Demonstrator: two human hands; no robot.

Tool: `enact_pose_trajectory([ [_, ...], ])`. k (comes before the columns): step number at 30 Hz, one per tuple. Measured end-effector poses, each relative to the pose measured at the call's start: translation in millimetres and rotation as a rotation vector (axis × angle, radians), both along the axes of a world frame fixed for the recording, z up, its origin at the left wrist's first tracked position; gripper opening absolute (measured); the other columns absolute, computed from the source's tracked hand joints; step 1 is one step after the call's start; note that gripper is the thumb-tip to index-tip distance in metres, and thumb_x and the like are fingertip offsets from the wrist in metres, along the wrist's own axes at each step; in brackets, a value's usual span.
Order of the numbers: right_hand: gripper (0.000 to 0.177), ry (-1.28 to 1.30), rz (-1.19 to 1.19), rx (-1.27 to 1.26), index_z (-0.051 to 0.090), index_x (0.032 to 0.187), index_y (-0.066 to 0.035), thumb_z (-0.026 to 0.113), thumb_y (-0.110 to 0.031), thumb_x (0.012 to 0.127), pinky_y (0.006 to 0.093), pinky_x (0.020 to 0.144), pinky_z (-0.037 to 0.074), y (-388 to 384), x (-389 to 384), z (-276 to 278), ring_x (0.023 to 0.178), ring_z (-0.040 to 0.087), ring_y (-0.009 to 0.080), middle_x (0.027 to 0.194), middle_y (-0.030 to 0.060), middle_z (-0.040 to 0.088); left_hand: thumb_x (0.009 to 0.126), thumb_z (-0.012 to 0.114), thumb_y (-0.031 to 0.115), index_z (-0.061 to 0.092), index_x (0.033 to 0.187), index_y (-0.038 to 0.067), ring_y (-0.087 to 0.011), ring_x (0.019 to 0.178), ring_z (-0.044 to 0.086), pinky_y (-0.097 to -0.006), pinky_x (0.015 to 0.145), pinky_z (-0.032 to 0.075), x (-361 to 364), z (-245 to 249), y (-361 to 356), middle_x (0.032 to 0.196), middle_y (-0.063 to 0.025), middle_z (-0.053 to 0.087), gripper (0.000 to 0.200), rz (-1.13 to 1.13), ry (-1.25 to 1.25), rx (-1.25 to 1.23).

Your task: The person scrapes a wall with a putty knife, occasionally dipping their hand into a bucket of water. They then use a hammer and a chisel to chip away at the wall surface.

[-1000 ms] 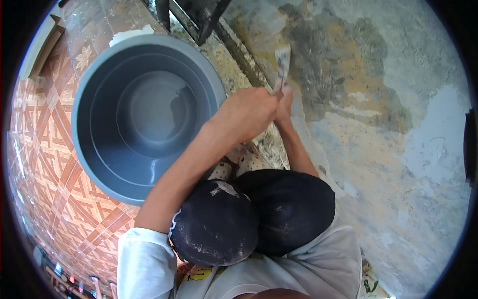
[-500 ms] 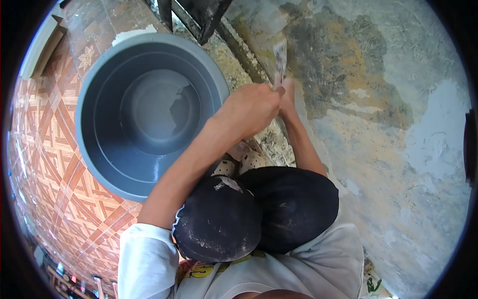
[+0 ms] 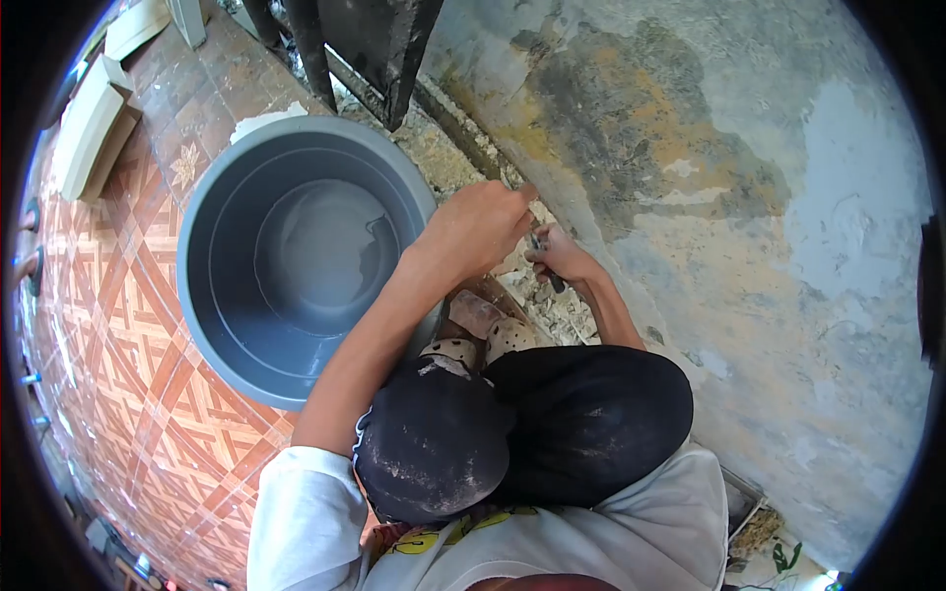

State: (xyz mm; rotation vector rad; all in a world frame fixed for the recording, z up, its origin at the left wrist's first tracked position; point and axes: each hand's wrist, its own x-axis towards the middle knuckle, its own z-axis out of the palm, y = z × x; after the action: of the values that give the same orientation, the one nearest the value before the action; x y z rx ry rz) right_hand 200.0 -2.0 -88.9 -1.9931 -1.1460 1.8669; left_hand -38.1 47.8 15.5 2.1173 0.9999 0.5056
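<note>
My right hand point(image 3: 564, 254) is closed around a putty knife point(image 3: 558, 284), whose dark handle end sticks out below the fingers. A bit of its metal shows on the far side of the grip, pointing toward my left hand point(image 3: 478, 225). My left hand is curled just left of it, above the rubble strip point(image 3: 564, 313) along the foot of the wall. Its fingertips are partly hidden and blurred, so what they hold cannot be made out. Under my left forearm stands a large grey tub point(image 3: 222, 340) with a little cloudy liquid point(image 3: 315, 246) in the bottom.
A patchy, stained plaster wall point(image 3: 719, 295) rises on the right. Black metal legs point(image 3: 399, 69) stand beyond the tub. Patterned tiles point(image 3: 128, 325) cover the left floor, with pale moulding pieces point(image 3: 94, 138) on them. My knees point(image 3: 581, 404) are bent close below my hands.
The putty knife, its blade earlier raised against the wall, has come down and toward me in my right hand. My hands have moved slightly apart. The view has shifted a little.
</note>
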Motion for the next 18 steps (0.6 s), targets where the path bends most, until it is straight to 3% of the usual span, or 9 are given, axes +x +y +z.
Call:
enact_pose_trajectory([
  [2, 0.035, 0.093, -0.037, -0.016, 0.03, 0.117, -0.002, 0.052, -0.019, 0.096, 0.0262, 0.039, 0.04, -6, 5, 4, 0.055, 0.049, 0.0102, 0.085, 0.0066, 0.052, 0.089, 0.055, 0.019, 0.058, 0.108, 0.002, -0.0425, 0.077, 0.06, -0.0509, 0.07, 0.046, 0, 3, 0, 0.069, -0.0241, 0.06, 0.026, -0.006, 0.028, -0.018],
  [5, 0.042, 0.146, -0.143, 0.012, 0.023, 0.124, -0.003, 0.05, -0.019, 0.097, 0.0296, 0.037, 0.041, -4, -8, 32, 0.051, 0.048, 0.0122, 0.079, 0.0066, 0.052, 0.089, 0.055, 0.019, 0.059, 0.105, 0.001, -0.0426, 0.076, 0.06, -0.0507, 0.07, 0.046, 2, -3, -2, 0.068, -0.024, 0.059, 0.024, -0.014, 0.06, -0.001],
  [11, 0.033, -0.127, -0.095, 0.216, 0.038, 0.12, -0.002, 0.049, -0.024, 0.097, 0.0294, 0.034, 0.038, 0, 2, 27, 0.048, 0.047, 0.0122, 0.081, 0.0077, 0.057, 0.09, 0.055, 0.019, 0.061, 0.1, 0.0, -0.042, 0.075, 0.06, -0.0498, 0.069, 0.045, 1, -4, -2, 0.066, -0.0229, 0.059, 0.022, -0.035, 0.045, 0.004],
  [14, 0.033, -0.193, -0.089, 0.19, 0.042, 0.117, -0.001, 0.049, -0.027, 0.098, 0.032, 0.039, 0.041, -11, 9, 24, 0.051, 0.051, 0.0146, 0.076, 0.0078, 0.059, 0.09, 0.055, 0.02, 0.062, 0.1, 0.0, -0.0416, 0.075, 0.059, -0.0498, 0.07, 0.045, 1, -4, -2, 0.067, -0.0226, 0.059, 0.023, -0.044, 0.056, 0.013],
  [17, 0.037, -0.327, 0.005, 0.241, 0.037, 0.126, -0.008, 0.049, -0.029, 0.099, 0.0265, 0.039, 0.032, -32, 22, -1, 0.049, 0.042, 0.0087, 0.073, 0.0021, 0.051, 0.09, 0.055, 0.02, 0.062, 0.1, 0.001, -0.0411, 0.077, 0.059, -0.0497, 0.072, 0.045, 2, -2, -2, 0.067, -0.0224, 0.059, 0.023, -0.045, 0.084, 0.001],
  [18, 0.037, -0.336, 0.023, 0.333, 0.036, 0.126, -0.009, 0.05, -0.03, 0.098, 0.0273, 0.043, 0.035, -42, 27, -9, 0.049, 0.043, 0.0107, 0.073, 0.0025, 0.052, 0.09, 0.054, 0.02, 0.062, 0.1, 0.001, -0.0409, 0.078, 0.059, -0.0497, 0.072, 0.045, 3, -1, -2, 0.068, -0.0224, 0.059, 0.023, -0.045, 0.096, -0.009],
])
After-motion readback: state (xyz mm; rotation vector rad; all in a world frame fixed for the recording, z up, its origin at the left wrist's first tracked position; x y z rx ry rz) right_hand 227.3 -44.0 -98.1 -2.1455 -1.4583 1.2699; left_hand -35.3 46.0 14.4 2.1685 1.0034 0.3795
